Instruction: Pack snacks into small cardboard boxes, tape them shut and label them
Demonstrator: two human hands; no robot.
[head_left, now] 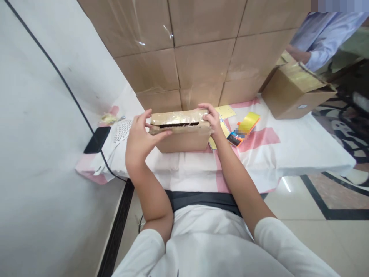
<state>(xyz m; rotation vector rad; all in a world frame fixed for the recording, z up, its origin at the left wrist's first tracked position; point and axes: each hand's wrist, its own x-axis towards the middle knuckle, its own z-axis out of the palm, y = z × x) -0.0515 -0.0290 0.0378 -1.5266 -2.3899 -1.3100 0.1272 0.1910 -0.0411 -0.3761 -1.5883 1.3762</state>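
A brown cardboard box [184,142] stands on the cloth-covered table in front of me, with shiny tape along its top. A dark gap shows between the top flap and the front wall. My left hand [141,134] grips the box's left end, thumb along the front edge and fingers at the top corner. At the right end, my right hand [211,117] holds the upper corner, fingers bent over the top. Right of the box lies a tape dispenser [236,137] with a yellow roll of tape [250,122].
Stacked cardboard boxes [201,57] rise behind the table [302,146]. At the right, another person's sleeve [328,42] is beside an open carton [288,92]. A phone [97,140] lies at the left, with a black cable [66,84] crossing it. Yellow sheets [226,112] lie near the box.
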